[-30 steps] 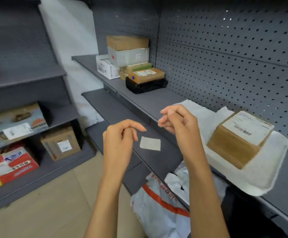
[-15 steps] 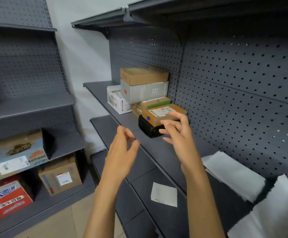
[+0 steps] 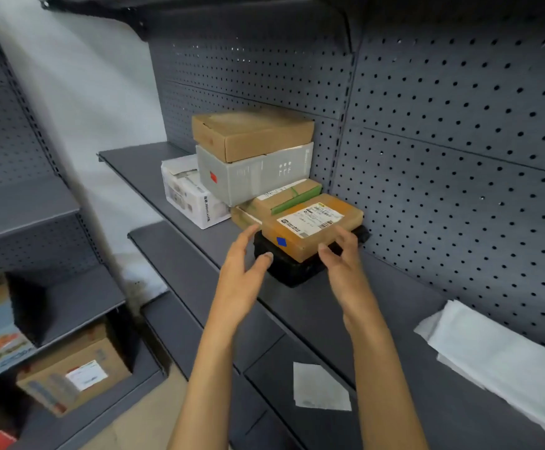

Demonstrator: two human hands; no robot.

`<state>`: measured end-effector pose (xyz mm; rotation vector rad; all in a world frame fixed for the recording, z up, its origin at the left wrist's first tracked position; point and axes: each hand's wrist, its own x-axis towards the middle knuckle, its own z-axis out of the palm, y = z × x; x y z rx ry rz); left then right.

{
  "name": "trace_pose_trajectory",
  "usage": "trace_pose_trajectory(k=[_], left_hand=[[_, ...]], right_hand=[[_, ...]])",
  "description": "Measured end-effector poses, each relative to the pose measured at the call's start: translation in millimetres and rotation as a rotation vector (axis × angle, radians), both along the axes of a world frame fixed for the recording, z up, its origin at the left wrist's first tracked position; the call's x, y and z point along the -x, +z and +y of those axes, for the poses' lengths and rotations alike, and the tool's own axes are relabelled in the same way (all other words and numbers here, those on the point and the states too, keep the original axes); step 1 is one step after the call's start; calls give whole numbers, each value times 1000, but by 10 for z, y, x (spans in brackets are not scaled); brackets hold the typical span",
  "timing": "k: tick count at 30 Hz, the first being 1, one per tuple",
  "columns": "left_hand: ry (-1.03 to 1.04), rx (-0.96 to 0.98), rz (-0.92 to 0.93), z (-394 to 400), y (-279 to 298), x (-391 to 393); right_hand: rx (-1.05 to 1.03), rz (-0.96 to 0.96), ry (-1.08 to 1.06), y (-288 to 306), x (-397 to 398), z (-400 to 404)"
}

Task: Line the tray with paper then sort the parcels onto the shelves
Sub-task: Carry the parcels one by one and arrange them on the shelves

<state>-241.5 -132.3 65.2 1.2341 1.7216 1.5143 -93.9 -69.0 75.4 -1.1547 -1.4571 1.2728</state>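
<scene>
Where open hands (image 3: 292, 258) flank it, parcel (image 3: 313, 225) lies.

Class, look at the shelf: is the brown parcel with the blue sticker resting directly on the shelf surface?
No: the brown parcel lies on top of a black parcel, which itself sits on the shelf.

Grey pegboard shelving (image 3: 459, 131), white wall (image 3: 95, 102), seemingly beige floor (image 3: 141, 417)
</scene>
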Motion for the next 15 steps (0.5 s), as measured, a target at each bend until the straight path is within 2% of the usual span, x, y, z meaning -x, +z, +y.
trace_pose_trajectory(k=[6,11,15], left_hand=[[-81,49,-127,523,-55,377],[-176,82,-189,800,-290,579],[-319,100,-252,929,-452,641]], right_hand=[[42,5,-141,-190,411,328],[2,119,-266,-448,698,297],[65,224,-360,-432,819,313]])
